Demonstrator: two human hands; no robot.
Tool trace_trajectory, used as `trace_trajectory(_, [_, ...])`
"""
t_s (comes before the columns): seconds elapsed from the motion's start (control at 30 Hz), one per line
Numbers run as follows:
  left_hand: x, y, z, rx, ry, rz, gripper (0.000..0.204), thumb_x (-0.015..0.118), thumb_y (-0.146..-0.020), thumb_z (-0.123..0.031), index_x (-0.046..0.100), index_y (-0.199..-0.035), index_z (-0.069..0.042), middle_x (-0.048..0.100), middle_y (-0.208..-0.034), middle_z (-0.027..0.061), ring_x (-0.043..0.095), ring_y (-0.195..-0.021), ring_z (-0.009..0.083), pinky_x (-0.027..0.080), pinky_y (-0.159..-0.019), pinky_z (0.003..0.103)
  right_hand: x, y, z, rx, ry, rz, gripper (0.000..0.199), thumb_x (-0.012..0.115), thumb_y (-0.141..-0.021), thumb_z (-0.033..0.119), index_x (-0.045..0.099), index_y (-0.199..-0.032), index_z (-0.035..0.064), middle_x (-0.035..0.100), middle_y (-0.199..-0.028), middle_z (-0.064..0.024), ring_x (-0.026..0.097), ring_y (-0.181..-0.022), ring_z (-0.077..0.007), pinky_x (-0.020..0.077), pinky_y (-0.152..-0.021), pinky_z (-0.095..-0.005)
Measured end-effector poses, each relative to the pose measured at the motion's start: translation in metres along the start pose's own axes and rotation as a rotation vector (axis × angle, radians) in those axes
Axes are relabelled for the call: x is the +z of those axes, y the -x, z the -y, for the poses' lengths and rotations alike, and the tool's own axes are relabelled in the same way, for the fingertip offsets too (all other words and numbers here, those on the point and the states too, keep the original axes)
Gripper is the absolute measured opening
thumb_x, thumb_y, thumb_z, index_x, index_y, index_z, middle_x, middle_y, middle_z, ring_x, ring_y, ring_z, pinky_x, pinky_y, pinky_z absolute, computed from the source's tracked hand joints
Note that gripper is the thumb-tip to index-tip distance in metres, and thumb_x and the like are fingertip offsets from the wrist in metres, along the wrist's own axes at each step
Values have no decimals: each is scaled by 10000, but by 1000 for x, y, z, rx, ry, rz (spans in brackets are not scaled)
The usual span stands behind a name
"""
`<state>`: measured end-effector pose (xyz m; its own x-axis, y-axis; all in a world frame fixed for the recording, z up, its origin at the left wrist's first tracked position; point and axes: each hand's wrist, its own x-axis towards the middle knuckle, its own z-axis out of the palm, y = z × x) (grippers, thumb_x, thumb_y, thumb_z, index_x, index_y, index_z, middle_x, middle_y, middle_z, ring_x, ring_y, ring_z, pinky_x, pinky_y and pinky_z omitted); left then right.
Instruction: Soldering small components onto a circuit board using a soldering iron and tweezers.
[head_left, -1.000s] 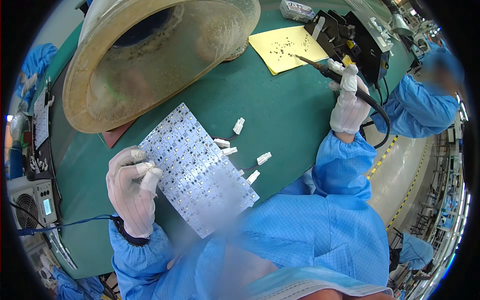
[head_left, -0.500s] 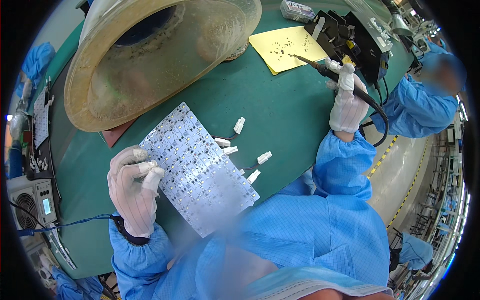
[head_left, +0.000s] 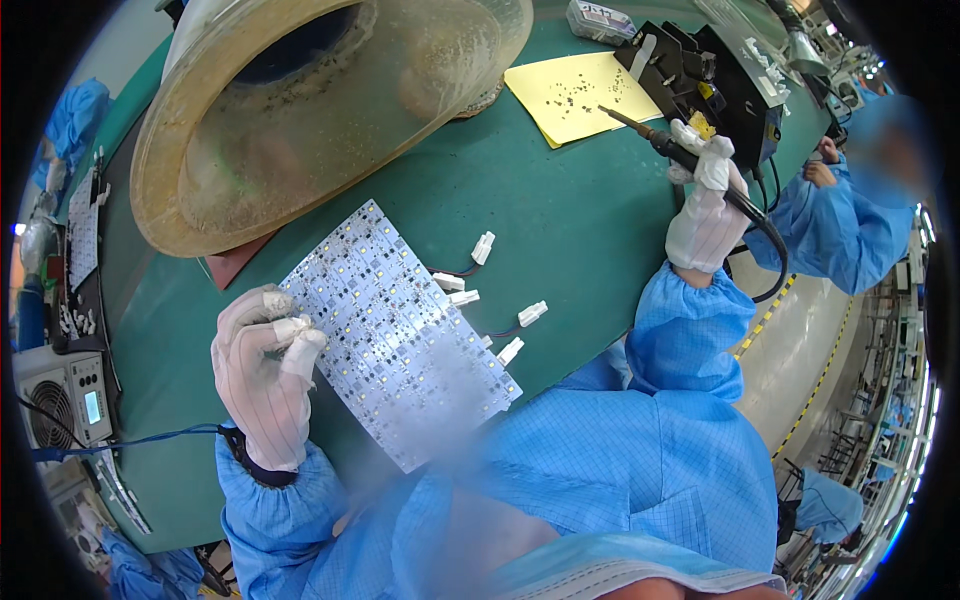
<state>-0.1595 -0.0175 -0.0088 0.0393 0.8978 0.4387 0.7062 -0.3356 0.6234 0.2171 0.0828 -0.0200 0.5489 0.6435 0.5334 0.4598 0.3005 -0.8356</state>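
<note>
My right hand (head_left: 706, 210), in a white striped glove with covered fingertips, grips a soldering iron (head_left: 662, 142) by its black handle. Its thin tip points left, over the yellow sheet (head_left: 570, 112), which is scattered with small dark specks. A white circuit board (head_left: 400, 330) set with rows of small components lies tilted on the green bench in front of me. White plugs (head_left: 532, 314) on short leads stick out past its right side. Next to the board's left edge, my left hand (head_left: 265, 370) is closed in a pinch. Whatever its fingertips hold is too small to make out.
A large cloudy extraction hood (head_left: 330, 130) stands over the far left bench. Behind the sheet are a black soldering-iron stand (head_left: 690, 75) and a clear small box (head_left: 600, 22). A power unit (head_left: 65, 400) sits at left. A co-worker in blue (head_left: 840, 220) is at right.
The soldering iron and my right hand sit slightly further right in view, the tip still over the yellow sheet. My left hand stays pinched by the board. The co-worker's hands have come into sight.
</note>
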Motion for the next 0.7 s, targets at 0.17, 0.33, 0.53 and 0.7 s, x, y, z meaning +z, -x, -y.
trace_trajectory(0.17, [0, -10, 1, 5, 28, -101, 133, 756, -696, -34, 658, -784, -17, 667, -930, 134, 643, -829, 276, 503, -724, 358, 8, 18, 27, 6, -30, 42, 520, 446, -998, 414, 676, -991, -52, 711, -1005, -170, 643, -826, -176, 478, -692, -267])
trace_trajectory(0.33, [-8, -15, 1, 83, -14, -46, 132, 759, -725, -67, 678, -820, -26, 644, -916, 104, 608, -756, 194, 486, -626, 319, -13, 32, 32, -367, -55, 156, 320, 432, -1026, 216, 646, -949, -8, 708, -1005, -191, 687, -913, -263, 565, -715, -297])
trace_trajectory(0.53, [-10, -2, 8, 146, -172, -57, 196, 817, -667, -136, 688, -800, -72, 647, -912, 67, 614, -818, 224, 485, -719, 345, 4, 72, 46, -336, -619, 342, 350, 459, -1012, 300, 654, -1091, 20, 674, -830, -168, 672, -833, -286, 483, -964, -450])
trace_trajectory(0.7, [-11, 2, 7, 73, -120, -82, 197, 818, -663, -157, 687, -788, -81, 650, -909, 64, 620, -857, 232, 477, -768, 348, -11, 64, 53, -273, -626, 946, 490, 364, -1034, 427, 682, -1090, 59, 593, -791, -121, 605, -890, -235, 428, -1032, -494])
